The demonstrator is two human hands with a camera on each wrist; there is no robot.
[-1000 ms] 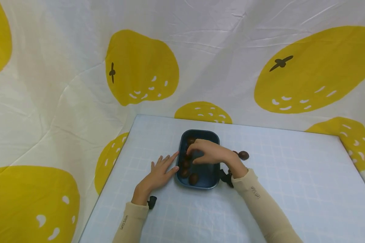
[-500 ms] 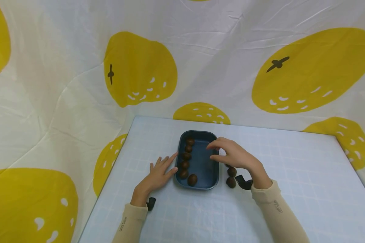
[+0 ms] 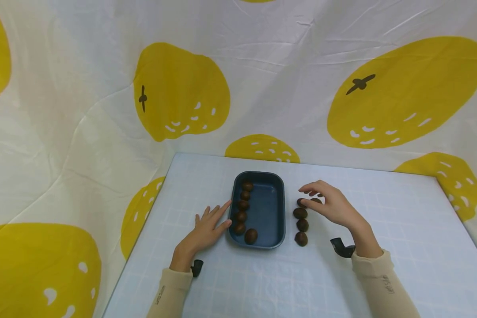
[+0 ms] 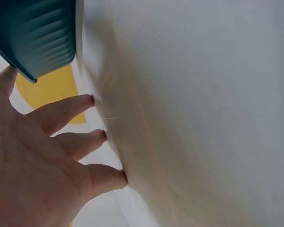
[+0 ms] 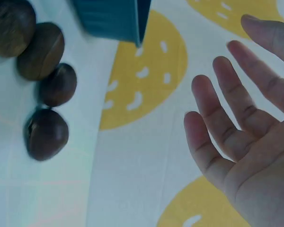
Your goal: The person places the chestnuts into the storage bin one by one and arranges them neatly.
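A dark blue rectangular tray lies on the table with several chestnuts in it. Most form a line along its left wall, and one chestnut sits apart near the front. My left hand spreads its fingers beside the tray, forefinger and thumb touching the left rim. In the left wrist view, the other fingertips press on the tablecloth. To the tray's right, my right hand hovers over several loose chestnuts. Its fingers, seen in the right wrist view, are loosely bent and hold nothing.
A pale checked cloth covers the table. Behind it and at its left hangs a white curtain with yellow fruit prints. A black piece sticks out at my right wrist, and another black piece at my left.
My right hand has moved from inside the tray out to the right, uncovering the chestnut line in the tray and the chestnuts on the table. My left hand has stayed at the rim.
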